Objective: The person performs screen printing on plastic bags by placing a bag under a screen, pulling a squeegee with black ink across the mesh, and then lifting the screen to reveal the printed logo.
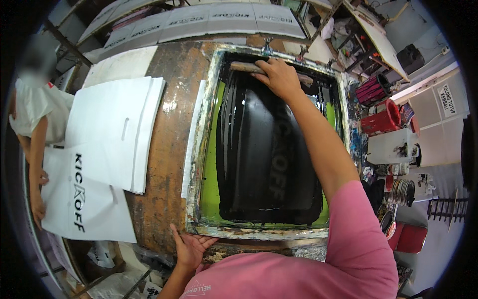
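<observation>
The ink [251, 149] is black, the screen mesh [211, 197] green, the shirt [294, 274] pink.

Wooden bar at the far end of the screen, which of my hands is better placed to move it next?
Right, most likely: your right hand grips the wooden bar, while your left hand is open by the near edge of the screen frame, well away from it.

Ink [254, 164]: glossy, pale glare streaks down its left side
Table [167, 149]: patch of bright shine
Paper [102, 114]: bright, softly lit
Co-worker's head [37, 60]: blurred out
Corners: black, straight edges bowing toward them
</observation>
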A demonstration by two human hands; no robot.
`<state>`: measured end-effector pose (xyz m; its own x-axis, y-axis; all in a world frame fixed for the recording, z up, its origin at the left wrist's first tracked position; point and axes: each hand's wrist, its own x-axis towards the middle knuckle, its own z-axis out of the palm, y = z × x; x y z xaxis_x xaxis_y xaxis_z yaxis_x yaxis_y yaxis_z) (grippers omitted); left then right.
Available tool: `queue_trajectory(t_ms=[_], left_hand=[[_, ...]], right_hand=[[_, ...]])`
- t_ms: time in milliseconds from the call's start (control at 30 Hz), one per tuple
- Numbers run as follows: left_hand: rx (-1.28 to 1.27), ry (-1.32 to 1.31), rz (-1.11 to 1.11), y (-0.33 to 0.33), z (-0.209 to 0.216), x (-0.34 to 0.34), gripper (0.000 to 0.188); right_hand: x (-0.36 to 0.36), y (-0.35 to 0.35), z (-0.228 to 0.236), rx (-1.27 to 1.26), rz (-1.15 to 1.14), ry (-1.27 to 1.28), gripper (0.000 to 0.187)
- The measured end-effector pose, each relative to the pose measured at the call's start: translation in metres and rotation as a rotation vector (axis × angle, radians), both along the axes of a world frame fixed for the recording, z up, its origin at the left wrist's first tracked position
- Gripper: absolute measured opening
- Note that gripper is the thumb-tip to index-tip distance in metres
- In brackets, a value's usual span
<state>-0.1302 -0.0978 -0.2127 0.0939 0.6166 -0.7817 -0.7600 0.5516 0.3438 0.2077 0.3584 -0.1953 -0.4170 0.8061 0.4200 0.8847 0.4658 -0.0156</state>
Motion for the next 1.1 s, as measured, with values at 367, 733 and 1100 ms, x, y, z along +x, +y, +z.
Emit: queue_trajectory(t_ms=[367,733,1100], left_hand=[[0.126,0.034,-0.020,0.007,0.007,0.001,0.121],[0.310,0.127,-0.085,0.004,0.001,0.009,0.117],[0.729,-0.043,-0.074,0.009,0.063,0.002,0.116]], right_hand=[[-0.004,-0.179,0.013,-0.201,0.129,-0.023,0.042],[-0.032,-0.394,0.055,-0.431,0.032,-0.003,0.048],[-0.042,-0.419,0.136,-0.117,-0.062,-0.038,0.040]])
